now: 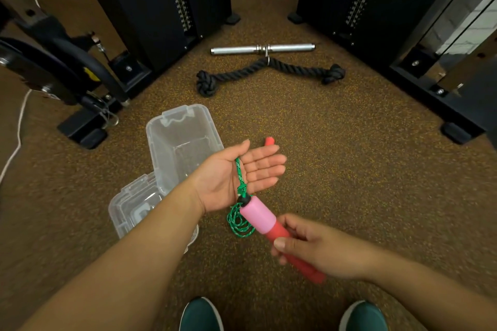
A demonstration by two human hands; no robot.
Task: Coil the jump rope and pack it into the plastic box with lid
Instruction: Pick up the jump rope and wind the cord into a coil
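The right hand (317,250) grips a red and pink jump rope handle (271,226). Its green cord (240,207) runs up across the flat, open palm of the left hand (236,177). Behind the left arm, a clear plastic box (185,140) sits empty on the floor, its lid (134,204) lying beside it.

The left hand (236,174) hid most of the second red handle (269,141), the left forearm covered part of the lid (134,207), and both shoes (200,314) were cropped.

Bare forearms (139,258); dark green shoes (200,314).
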